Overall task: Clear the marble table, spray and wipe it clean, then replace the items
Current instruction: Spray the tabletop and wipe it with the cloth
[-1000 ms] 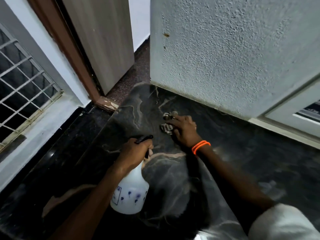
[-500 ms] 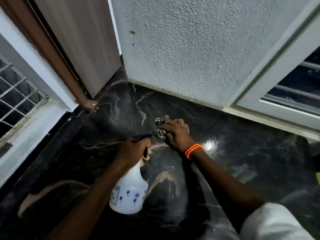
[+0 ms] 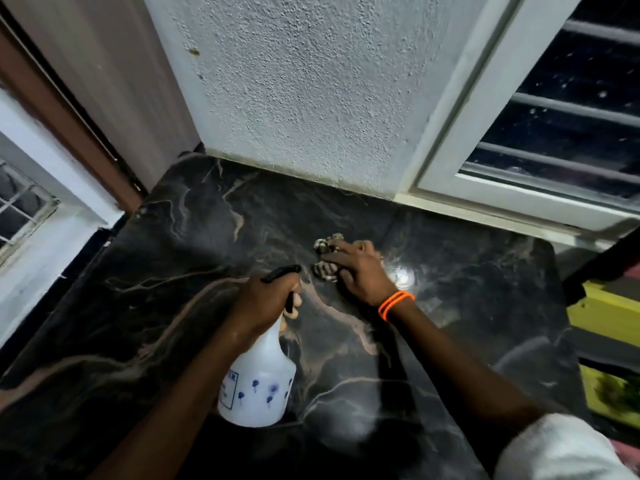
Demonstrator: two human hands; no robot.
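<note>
A black marble table (image 3: 173, 258) with pale veins fills the lower view. My left hand (image 3: 263, 303) grips the neck of a white spray bottle (image 3: 258, 386) with a black trigger head, held just above the marble near the centre. My right hand (image 3: 360, 271), with an orange band on the wrist, presses a crumpled striped cloth (image 3: 325, 258) flat on the marble, just right of the bottle's nozzle. Most of the cloth is hidden under the hand.
A rough white wall (image 3: 311, 98) rises at the table's back edge. A barred window (image 3: 568, 109) sits at the back right, a wooden door (image 3: 104, 81) at the back left. A yellow and black object (image 3: 609, 317) stands past the table's right edge.
The view has swung to the right, bringing the right window and the table's right edge into sight. Both hands keep their grips and stay close together on the marble.
</note>
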